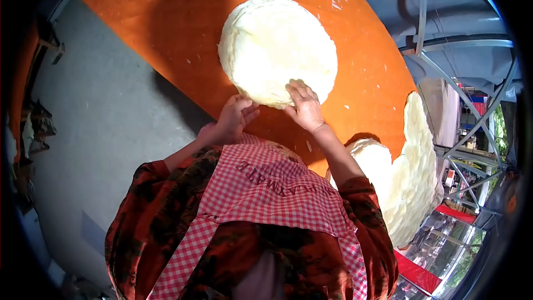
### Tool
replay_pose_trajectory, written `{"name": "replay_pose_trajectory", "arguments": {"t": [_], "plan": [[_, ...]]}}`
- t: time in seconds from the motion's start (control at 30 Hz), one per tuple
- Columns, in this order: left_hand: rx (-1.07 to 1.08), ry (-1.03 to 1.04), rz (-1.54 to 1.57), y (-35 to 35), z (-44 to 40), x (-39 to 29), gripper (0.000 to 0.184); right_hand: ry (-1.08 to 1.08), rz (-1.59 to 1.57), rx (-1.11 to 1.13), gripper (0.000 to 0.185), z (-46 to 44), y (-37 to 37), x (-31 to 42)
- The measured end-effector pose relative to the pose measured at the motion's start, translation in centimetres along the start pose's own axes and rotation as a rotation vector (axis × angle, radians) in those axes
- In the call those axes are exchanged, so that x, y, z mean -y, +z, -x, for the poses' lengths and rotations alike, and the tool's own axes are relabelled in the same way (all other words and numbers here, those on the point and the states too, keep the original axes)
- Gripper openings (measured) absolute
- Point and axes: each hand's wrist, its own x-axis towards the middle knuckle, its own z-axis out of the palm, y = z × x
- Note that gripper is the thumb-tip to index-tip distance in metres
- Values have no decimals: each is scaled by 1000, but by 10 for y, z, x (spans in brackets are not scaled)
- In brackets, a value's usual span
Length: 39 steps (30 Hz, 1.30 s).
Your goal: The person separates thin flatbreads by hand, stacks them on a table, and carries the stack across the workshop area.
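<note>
Orange table covering point(363, 61) spreads beneath the work. Pale, round layered stack point(277, 39) lies just beyond the fingers. Left hand point(237, 115): fingers bent at the near rim, grip not discernible. Right hand point(305, 106): fingers extended over the top edge, any pinch unclear. Step, as judged: handling the rim; the next move calls for even, two-handed control.

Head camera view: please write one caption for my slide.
Left hand and right hand at the near edge of a round pale stack on an orange table.
</note>
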Motion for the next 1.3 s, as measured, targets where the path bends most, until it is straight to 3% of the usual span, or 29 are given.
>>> {"name": "replay_pose_trajectory", "arguments": {"t": [0.1,0.2,0.3,0.33,0.4,0.5,0.6,0.63,0.73,0.77,0.83,0.9,0.93,1.0,1.03,1.07,1.1,1.13,1.17,1.23,1.3], "plan": [[4,44,-14,7,3,-3,32,-60,15,21,80,3,-2,6],[70,112,57,10,0,-1,30,-21,-8,-88,64,-3,11,-3],[221,126,38,15,5,-10,30,95,-190,2,44,-12,20,-31],[232,145,36,13,3,-10,29,103,-234,27,28,-21,13,-43],[259,176,28,6,-8,-7,29,261,-433,368,27,-50,-16,-58],[299,142,93,4,-18,-6,31,402,-610,541,31,-70,-45,-50],[291,123,31,7,-16,-14,33,192,-235,208,34,-54,-17,-41],[276,114,-3,7,-14,-15,33,171,-91,250,37,-50,-12,-36],[207,36,-100,-9,-22,-7,37,170,134,239,21,-70,-24,-53],[222,34,-57,-15,-27,-4,38,310,-84,157,19,-86,-59,-46],[250,23,29,-24,-34,0,43,93,-36,-109,15,-110,-121,-46],[203,-21,183,-13,-29,-16,46,11,134,-158,15,-105,-179,4],[180,-41,262,-9,-29,-22,48,-93,261,-194,17,-95,-185,16],[252,-86,380,-10,-31,-31,54,-241,215,-408,25,-69,-164,52],[291,-108,441,-10,-33,-35,57,-225,302,-376,27,-55,-136,56],[432,262,131,-8,-35,-38,61,-212,389,-342,28,-41,-99,53],[551,627,-190,-6,-34,-40,64,-113,332,-130,27,-25,-65,49],[604,757,-315,-6,-31,-41,66,-10,268,82,25,-11,-35,45],[647,896,-427,-5,-27,-42,68,-41,234,76,25,-2,-11,38],[636,724,-232,7,-12,-47,68,-99,165,9,21,-5,1,37],[618,410,93,-4,-25,-46,68,-39,187,-6,15,-32,-24,33]]}}
